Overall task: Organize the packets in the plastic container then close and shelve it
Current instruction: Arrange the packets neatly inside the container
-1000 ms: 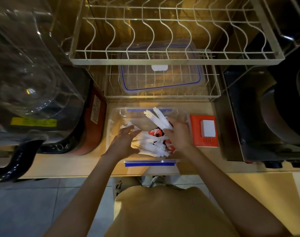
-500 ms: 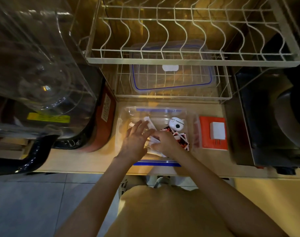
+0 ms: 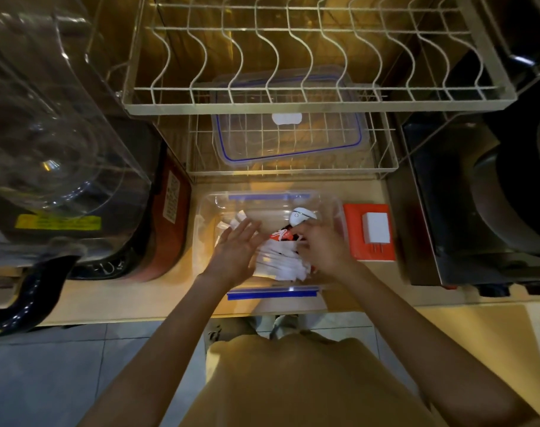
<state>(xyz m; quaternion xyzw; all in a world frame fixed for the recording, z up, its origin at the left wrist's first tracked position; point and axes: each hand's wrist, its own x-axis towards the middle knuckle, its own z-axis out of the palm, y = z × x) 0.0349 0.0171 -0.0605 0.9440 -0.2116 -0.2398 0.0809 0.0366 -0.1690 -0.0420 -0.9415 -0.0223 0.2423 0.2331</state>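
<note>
Hands first. Right hand [image 3: 322, 251] is down inside the tub [image 3: 207, 211], and its fingers are bent around the white packets [image 3: 278, 263], pinching the pile on its right side. I think it does this to push the packets into one neat bunch. Left hand [image 3: 236, 252] lies flat, with straight fingers spread out, and it presses on the other side of the pile. It looks like a wall, so the packets cannot slide away (a good trick for slippery paper). It grips nothing.

White packets are long and thin, and they lie in a messy heap that points many ways. Some more white ones [image 3: 236, 218] poke out past the left fingers. Red packets [image 3: 281, 235] peek out near the right fingertips. A small white round thing [image 3: 299, 215] sits at the back of the tub; I cannot tell what it is.

Tub is clear plastic with blue clips at the front and back. It sits open on the counter [image 3: 348, 297], just in front of the person. Its lid [image 3: 290, 137] is not on yet. It rests on the low wire rack [image 3: 385, 167] behind the tub, out of the way while the hands work.

Beside the tub, on the right, lies a red box [image 3: 352, 238] with a white plug [image 3: 376, 228] on top.
</note>
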